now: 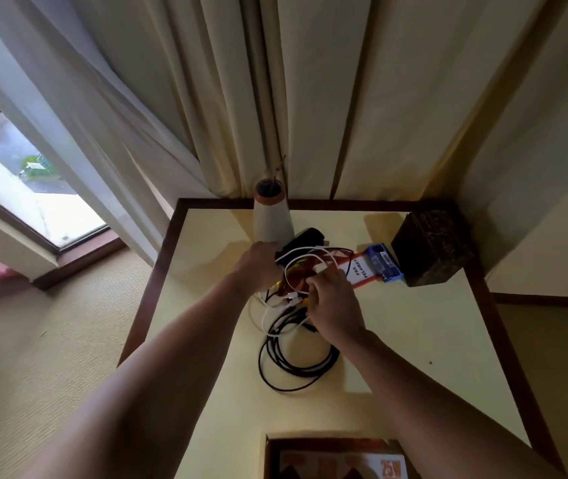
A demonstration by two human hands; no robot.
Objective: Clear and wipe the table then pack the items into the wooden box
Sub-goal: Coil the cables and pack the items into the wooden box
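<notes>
1. While my right hand [334,302] pinches the white cable [301,249] mid-frame, my left hand [261,267] sits on the tangle; fingers hidden, can't tell its grip.
2. Black cables [313,369] lie coiled just below, and the carved wooden box [434,247] is at center right.

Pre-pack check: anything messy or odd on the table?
Yes. The white cable and black cable lie tangled in loose loops mid-table, where the right hand pinches the white one. Nothing looks spilled or broken.

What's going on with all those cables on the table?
A person is sorting a tangle of white and black cables on the yellow table. The right hand pinches them; the left hand is on a black device beside the vase. A dark carved box sits at the far corner.
</notes>
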